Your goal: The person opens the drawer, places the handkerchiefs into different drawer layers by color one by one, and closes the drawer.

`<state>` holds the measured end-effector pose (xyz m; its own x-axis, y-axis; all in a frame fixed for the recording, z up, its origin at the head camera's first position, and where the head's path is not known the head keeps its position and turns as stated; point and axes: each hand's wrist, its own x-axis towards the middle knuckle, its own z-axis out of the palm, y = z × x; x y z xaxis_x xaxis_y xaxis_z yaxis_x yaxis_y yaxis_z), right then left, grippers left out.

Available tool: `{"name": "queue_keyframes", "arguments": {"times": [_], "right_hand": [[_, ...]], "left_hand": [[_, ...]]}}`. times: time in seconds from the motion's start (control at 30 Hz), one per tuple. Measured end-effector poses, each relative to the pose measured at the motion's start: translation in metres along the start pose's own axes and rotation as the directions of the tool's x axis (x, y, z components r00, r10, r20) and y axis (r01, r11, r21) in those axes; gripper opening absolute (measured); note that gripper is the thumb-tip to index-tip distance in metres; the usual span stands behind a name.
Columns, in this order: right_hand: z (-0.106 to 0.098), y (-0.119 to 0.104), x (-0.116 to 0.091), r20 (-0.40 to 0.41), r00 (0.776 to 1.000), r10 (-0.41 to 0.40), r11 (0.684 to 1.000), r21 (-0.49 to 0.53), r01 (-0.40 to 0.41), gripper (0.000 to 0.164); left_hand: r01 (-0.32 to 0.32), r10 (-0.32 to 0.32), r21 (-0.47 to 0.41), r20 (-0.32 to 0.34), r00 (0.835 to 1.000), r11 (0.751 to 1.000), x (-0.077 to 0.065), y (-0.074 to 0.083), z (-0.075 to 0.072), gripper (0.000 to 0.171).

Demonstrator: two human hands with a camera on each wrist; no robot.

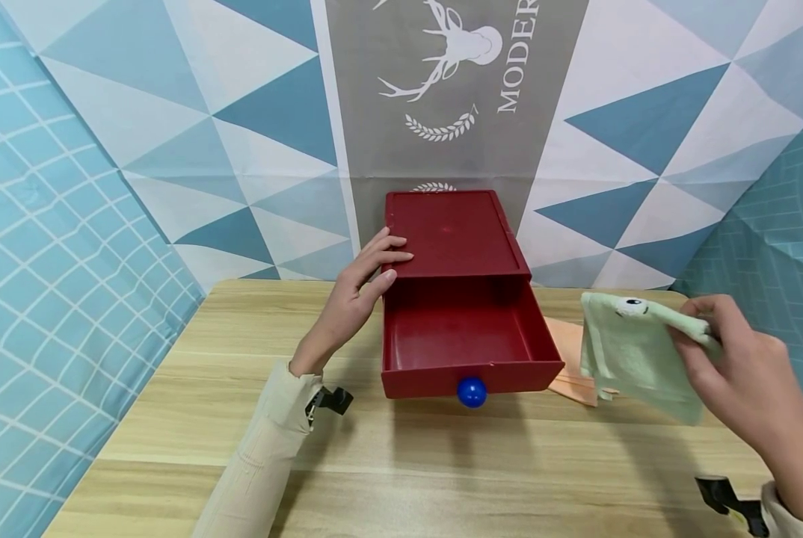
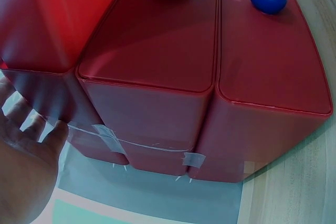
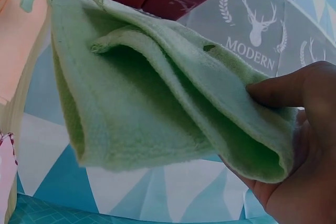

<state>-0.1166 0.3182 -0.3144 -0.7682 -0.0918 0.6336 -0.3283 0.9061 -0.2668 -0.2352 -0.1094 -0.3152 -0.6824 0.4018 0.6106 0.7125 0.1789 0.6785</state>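
green cloth (image 1: 630,355) pinched in your right hand (image 1: 751,377), right of the pulled-out drawer (image 1: 418,383)
your left hand (image 1: 349,302), fingers extended, rests on the cabinet's (image 1: 451,235) left edge, probably steadying it.

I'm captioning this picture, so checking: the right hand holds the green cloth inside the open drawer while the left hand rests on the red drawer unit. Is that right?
Not quite: the green cloth isn't inside the open drawer. The head view shows the right hand holding it outside, off to the right. The rest stands.
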Motion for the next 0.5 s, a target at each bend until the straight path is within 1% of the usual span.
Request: {"name": "queue_keyframes", "arguments": {"times": [0.23, 0.3, 0.43, 0.5], "right_hand": [[-0.003, -0.005, 0.0, -0.02, 1.0, 0.007, 1.0, -0.015, -0.007, 0.025], [-0.004, -0.007, 0.0, -0.029, 1.0, 0.012, 1.0, -0.013, -0.012, 0.025], [-0.006, -0.009, 0.0, -0.076, 0.997, 0.006, 1.0, -0.005, -0.006, 0.024], [-0.007, -0.011, 0.0, -0.108, 0.994, -0.014, 1.0, -0.005, 0.014, 0.022]], "left_hand": [[0.004, -0.004, 0.0, -0.003, 1.0, 1.0, 0.0, -0.002, 0.0, 0.033], [-0.005, 0.005, 0.009, -0.006, 1.0, 1.0, -0.001, -0.011, 0.0, 0.033], [-0.012, 0.013, 0.027, -0.007, 1.0, 1.0, -0.001, -0.031, 0.001, 0.033], [-0.01, 0.01, 0.024, -0.006, 1.0, 1.0, -0.002, -0.028, 0.001, 0.033]]}}
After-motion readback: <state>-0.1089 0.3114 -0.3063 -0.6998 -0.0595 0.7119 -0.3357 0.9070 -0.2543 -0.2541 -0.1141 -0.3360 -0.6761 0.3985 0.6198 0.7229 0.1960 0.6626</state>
